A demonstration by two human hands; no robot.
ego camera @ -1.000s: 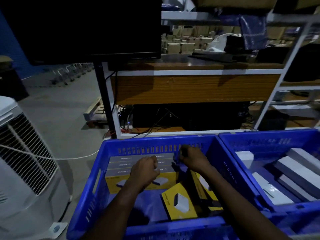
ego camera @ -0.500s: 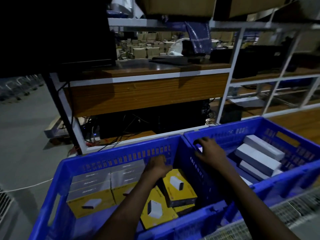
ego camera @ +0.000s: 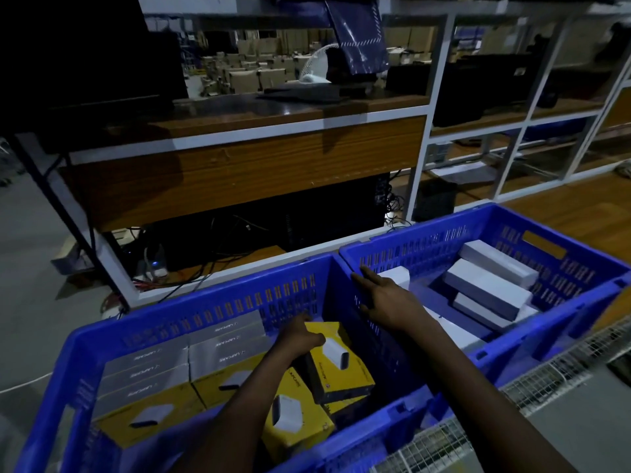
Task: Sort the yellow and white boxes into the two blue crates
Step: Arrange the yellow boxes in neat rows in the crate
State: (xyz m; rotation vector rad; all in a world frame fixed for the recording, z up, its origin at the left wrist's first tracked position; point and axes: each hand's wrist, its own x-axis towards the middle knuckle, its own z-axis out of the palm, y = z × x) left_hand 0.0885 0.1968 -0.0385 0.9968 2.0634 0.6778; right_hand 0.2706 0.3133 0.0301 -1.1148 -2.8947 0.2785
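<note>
Your left hand (ego camera: 300, 337) is curled over the far edge of a tilted yellow cardboard box (ego camera: 345, 373) printed with a white device. Its thumb lies on the top face, and the box sits in the right half of the left blue slotted plastic crate (ego camera: 218, 315). Your right hand (ego camera: 386, 300) is spread and holds nothing, hovering at that crate's right wall. I cannot tell whether it touches the rim. Its fingertips point toward the white rectangular boxes (ego camera: 488, 290) lying in the right blue crate (ego camera: 580, 303), just beyond that wall. The step looks like seating this yellow box. Turn it square to the neat row of yellow boxes (ego camera: 150, 414) along the crate's left half, then lower it flat rather than leaving it propped on the one beneath. Keep your grip until it settles, so the loose box nearest you is not knocked askew.
</note>
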